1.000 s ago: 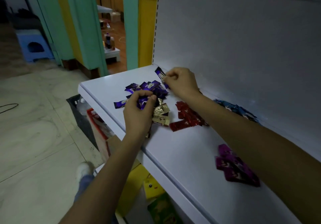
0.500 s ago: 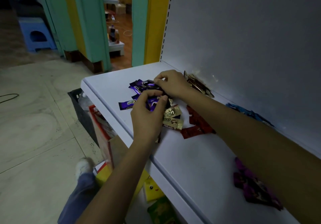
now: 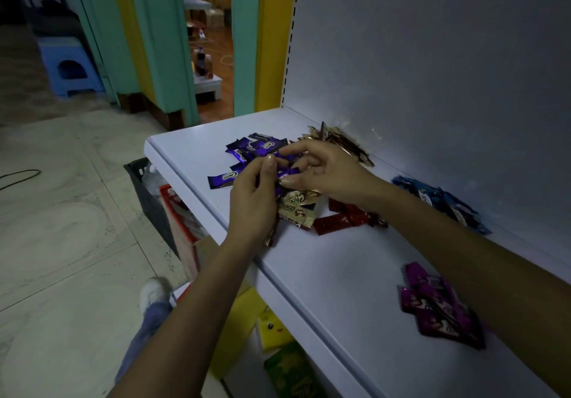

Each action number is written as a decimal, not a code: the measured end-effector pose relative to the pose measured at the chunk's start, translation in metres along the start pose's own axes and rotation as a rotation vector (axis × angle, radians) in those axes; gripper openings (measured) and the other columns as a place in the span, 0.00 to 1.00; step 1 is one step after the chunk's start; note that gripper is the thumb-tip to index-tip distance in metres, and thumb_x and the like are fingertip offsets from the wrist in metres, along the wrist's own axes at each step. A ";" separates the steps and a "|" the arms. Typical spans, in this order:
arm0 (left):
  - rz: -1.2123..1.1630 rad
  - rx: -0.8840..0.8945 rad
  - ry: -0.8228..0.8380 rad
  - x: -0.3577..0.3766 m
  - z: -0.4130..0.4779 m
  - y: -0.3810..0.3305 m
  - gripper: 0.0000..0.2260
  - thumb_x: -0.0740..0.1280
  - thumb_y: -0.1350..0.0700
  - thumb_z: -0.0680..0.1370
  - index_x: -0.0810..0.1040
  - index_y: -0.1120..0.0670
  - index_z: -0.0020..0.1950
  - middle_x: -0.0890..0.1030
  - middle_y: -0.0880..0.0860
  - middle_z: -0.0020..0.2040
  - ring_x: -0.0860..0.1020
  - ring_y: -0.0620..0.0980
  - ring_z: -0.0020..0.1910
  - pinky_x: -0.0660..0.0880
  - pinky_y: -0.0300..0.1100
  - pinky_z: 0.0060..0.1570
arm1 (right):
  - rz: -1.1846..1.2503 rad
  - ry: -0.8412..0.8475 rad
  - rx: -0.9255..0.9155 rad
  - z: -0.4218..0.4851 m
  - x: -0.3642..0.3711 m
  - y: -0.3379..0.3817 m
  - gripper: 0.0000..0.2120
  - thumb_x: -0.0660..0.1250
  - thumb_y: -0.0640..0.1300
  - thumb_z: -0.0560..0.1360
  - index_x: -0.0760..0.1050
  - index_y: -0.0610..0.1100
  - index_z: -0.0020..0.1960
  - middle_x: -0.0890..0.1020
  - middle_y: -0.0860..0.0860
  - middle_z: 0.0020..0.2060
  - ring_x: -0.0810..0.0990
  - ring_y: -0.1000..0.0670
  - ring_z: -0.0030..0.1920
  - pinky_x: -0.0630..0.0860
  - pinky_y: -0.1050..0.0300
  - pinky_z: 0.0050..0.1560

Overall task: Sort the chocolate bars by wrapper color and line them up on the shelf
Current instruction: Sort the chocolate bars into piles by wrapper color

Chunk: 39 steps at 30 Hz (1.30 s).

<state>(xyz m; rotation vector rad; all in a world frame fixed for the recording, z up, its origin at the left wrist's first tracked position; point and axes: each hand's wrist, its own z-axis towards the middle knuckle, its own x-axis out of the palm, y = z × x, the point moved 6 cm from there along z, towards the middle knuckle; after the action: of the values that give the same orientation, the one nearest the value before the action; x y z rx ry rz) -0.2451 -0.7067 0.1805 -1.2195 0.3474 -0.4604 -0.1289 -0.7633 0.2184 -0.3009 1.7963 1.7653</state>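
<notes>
Left hand (image 3: 256, 193) pinching, right hand (image 3: 324, 172) splayed

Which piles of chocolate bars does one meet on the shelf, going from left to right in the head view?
First the purple bars, then the red bars, then the blue bars. I leave out the gold bars and the pink bars: they overlap these.

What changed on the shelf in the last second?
The right hand, which held one purple bar up near the back panel, has dropped back over the purple bars beside the left hand, its fingers now loose. The left hand still grips some of them; the red bars, blue bars and magenta bars lie unmoved.
</notes>
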 end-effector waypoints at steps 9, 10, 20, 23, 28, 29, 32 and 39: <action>-0.038 -0.027 0.105 0.001 -0.005 0.000 0.17 0.74 0.55 0.72 0.74 0.45 0.58 0.79 0.44 0.54 0.80 0.44 0.52 0.79 0.46 0.53 | -0.016 -0.168 -0.011 0.002 -0.006 -0.003 0.11 0.73 0.38 0.71 0.79 0.41 0.53 0.83 0.47 0.39 0.82 0.56 0.39 0.78 0.65 0.42; -0.048 -0.026 0.099 0.001 -0.004 0.001 0.19 0.72 0.60 0.74 0.73 0.45 0.60 0.79 0.43 0.54 0.80 0.45 0.51 0.80 0.46 0.51 | 0.034 -0.187 -0.004 0.001 -0.008 -0.004 0.10 0.73 0.39 0.71 0.79 0.40 0.51 0.84 0.45 0.39 0.83 0.55 0.38 0.78 0.66 0.40; -0.077 -0.091 -0.089 -0.004 -0.005 0.007 0.09 0.70 0.52 0.74 0.74 0.43 0.52 0.82 0.54 0.45 0.82 0.60 0.45 0.79 0.60 0.46 | 0.279 -0.519 0.092 0.035 -0.033 -0.019 0.03 0.69 0.36 0.74 0.77 0.42 0.45 0.82 0.48 0.37 0.81 0.54 0.32 0.77 0.63 0.32; -0.087 -0.065 -0.145 -0.008 -0.007 0.007 0.04 0.68 0.52 0.75 0.74 0.47 0.47 0.82 0.59 0.44 0.80 0.64 0.45 0.77 0.63 0.47 | -0.126 -0.665 -0.038 0.054 -0.030 -0.014 0.03 0.69 0.39 0.74 0.80 0.44 0.47 0.83 0.50 0.41 0.80 0.56 0.38 0.77 0.62 0.38; -0.080 -0.040 -0.143 -0.008 -0.007 0.006 0.01 0.68 0.56 0.77 0.78 0.51 0.48 0.83 0.53 0.42 0.81 0.57 0.44 0.78 0.59 0.47 | -0.553 -0.401 -0.096 0.083 0.000 -0.017 0.08 0.65 0.42 0.76 0.81 0.46 0.52 0.84 0.49 0.46 0.80 0.49 0.45 0.77 0.53 0.47; -0.070 -0.038 -0.144 -0.009 -0.006 0.006 0.02 0.68 0.54 0.77 0.79 0.50 0.48 0.84 0.51 0.42 0.82 0.55 0.44 0.78 0.58 0.48 | -0.565 -0.339 -0.084 0.086 0.002 -0.020 0.09 0.64 0.41 0.76 0.80 0.47 0.53 0.83 0.48 0.47 0.80 0.48 0.46 0.76 0.54 0.47; -0.060 -0.035 -0.148 -0.008 -0.003 0.005 0.01 0.70 0.55 0.76 0.81 0.49 0.46 0.84 0.48 0.41 0.82 0.50 0.45 0.77 0.55 0.51 | -0.492 -0.225 -0.058 0.084 -0.002 -0.024 0.12 0.60 0.39 0.79 0.80 0.45 0.57 0.82 0.50 0.51 0.78 0.55 0.46 0.72 0.62 0.46; -0.072 -0.045 -0.158 -0.009 -0.003 0.006 0.03 0.70 0.49 0.74 0.80 0.44 0.46 0.84 0.49 0.44 0.82 0.52 0.47 0.77 0.59 0.53 | 0.064 -0.262 0.003 0.027 -0.018 -0.010 0.19 0.55 0.52 0.81 0.79 0.41 0.53 0.83 0.45 0.43 0.79 0.55 0.37 0.73 0.70 0.35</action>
<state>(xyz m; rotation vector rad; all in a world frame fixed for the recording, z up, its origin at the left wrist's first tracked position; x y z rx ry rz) -0.2531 -0.7035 0.1741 -1.3061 0.1798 -0.4169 -0.1023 -0.7420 0.2215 -0.0087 1.6365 1.7549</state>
